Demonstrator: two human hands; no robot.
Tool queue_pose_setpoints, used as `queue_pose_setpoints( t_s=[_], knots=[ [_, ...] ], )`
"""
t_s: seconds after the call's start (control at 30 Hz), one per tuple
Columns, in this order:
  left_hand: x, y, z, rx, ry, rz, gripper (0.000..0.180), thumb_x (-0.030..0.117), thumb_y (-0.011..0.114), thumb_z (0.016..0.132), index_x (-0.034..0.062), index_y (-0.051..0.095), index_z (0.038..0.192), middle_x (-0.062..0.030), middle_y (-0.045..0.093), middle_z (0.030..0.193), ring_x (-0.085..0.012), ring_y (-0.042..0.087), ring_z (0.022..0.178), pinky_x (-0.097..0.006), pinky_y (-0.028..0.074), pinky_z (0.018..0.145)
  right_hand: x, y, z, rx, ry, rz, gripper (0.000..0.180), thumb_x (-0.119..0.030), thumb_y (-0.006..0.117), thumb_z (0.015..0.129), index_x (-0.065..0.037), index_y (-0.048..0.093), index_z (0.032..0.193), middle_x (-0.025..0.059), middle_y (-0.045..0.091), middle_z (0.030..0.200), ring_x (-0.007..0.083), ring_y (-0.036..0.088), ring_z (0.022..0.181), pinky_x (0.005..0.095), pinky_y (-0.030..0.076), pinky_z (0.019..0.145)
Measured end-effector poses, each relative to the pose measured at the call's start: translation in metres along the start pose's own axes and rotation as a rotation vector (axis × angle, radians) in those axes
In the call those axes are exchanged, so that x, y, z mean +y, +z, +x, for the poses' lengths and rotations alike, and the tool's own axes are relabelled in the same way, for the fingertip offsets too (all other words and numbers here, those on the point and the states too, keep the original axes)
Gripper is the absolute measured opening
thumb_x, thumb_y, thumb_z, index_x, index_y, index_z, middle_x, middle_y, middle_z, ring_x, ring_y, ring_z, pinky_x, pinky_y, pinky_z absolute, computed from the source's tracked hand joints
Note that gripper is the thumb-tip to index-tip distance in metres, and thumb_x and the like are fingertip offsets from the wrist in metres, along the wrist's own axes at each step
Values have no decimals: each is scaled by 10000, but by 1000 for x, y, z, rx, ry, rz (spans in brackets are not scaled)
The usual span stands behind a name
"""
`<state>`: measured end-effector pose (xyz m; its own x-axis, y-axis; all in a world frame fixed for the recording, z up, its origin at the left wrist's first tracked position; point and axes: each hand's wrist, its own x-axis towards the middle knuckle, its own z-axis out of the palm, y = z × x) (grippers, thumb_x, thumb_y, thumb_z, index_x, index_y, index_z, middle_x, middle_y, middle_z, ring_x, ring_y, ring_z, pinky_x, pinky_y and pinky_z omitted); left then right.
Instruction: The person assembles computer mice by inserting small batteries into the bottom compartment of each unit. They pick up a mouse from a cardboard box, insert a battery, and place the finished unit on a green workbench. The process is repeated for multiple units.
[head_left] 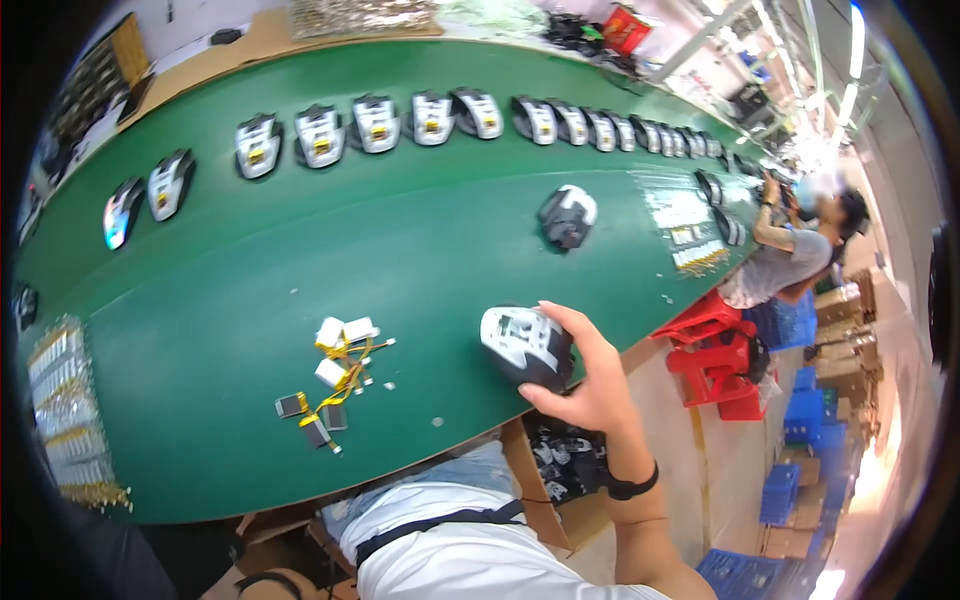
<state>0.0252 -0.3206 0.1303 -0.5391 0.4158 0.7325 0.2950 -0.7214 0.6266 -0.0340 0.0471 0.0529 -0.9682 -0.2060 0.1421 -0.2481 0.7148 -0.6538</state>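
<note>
My right hand (595,385) is closed around a black and white computer mouse (525,345) near the table's front edge. Its thumb lies along the near side and the fingers along the far side; the white shell faces up with an opening in it. My left hand is out of the picture. Left of the held mouse lies a loose cluster of small battery packs (333,373), silver and dark, with yellow tape and thin wires. Farther back, another black and white mouse (568,217) sits alone on the green table (230,270).
A long row of mouse shells (375,125), several with yellow pieces inside, lines the far side. Batteries in clear trays lie at left (70,410) and right (685,220). A co-worker (790,250) is at the right end, near red stools (715,360) and blue crates (800,415).
</note>
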Motion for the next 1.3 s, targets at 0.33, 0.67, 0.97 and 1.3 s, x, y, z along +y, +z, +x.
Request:
queue_pose_setpoints(
  t_s=[0.33,0.67,0.97,1.3],
  knots=[
    [-110,2,-82,855,-322,-866,1064,895,320,811,80,359,1493,-196,454,1451,-339,552,1248,-487,473,1017,-106,68,33,-205,-731,162,605,-158,716,757,-55,539,1326,116,549,1384,293,573,1114,370,479,850],
    [-100,-3,-87,646,-714,-811,939,467,669,792,-6,262,1494,-335,527,1259,-376,682,869,-381,558,695,-91,66,89,-695,-622,728,399,-194,774,752,-81,667,1120,81,655,1117,303,618,1075,417,501,898],
    [-91,-9,-108,747,-527,-711,1068,275,751,709,101,147,1572,-349,394,1425,-556,618,1047,-570,555,865,-54,98,114,-418,-700,-264,156,-139,729,794,-105,653,925,58,625,874,267,632,808,393,519,687],
    [-99,-23,-103,900,-411,-642,1068,281,706,686,154,112,1564,-291,402,1450,-495,643,1031,-536,582,856,-66,105,90,-419,-248,570,115,-103,684,897,-42,662,991,65,697,979,170,658,834,324,524,690]
  ],
)
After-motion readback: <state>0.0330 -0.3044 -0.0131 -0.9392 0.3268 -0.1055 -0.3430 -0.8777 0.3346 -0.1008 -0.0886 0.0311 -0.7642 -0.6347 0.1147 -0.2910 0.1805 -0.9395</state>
